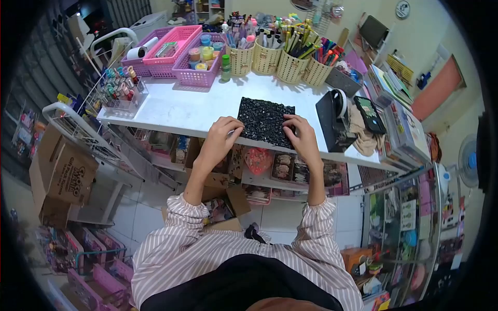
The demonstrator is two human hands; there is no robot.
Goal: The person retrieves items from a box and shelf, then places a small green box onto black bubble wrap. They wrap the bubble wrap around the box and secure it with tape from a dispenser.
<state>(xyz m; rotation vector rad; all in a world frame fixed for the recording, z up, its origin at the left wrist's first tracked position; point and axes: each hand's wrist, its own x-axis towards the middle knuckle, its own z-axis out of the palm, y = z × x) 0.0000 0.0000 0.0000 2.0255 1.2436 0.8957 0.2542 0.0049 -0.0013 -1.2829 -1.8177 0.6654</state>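
A black, crinkled, shiny square sheet [265, 122] lies at the front edge of the white table, and its exact kind is not clear. My left hand [220, 137] holds its left edge, with fingers curled and thumb pressed near the side. On the opposite side, my right hand [302, 137] has its thumb and fingers closed on the right edge. Between both hands the sheet looks flat, its lower edge close to the table's rim.
Cream pen baskets [239, 60] stand along the back, beside a green bottle [225, 68] and pink baskets [174, 44]. A rack of small bottles [122, 93] is at left. At right are a black box [328, 116], a phone-like device [369, 115] and books [407, 132].
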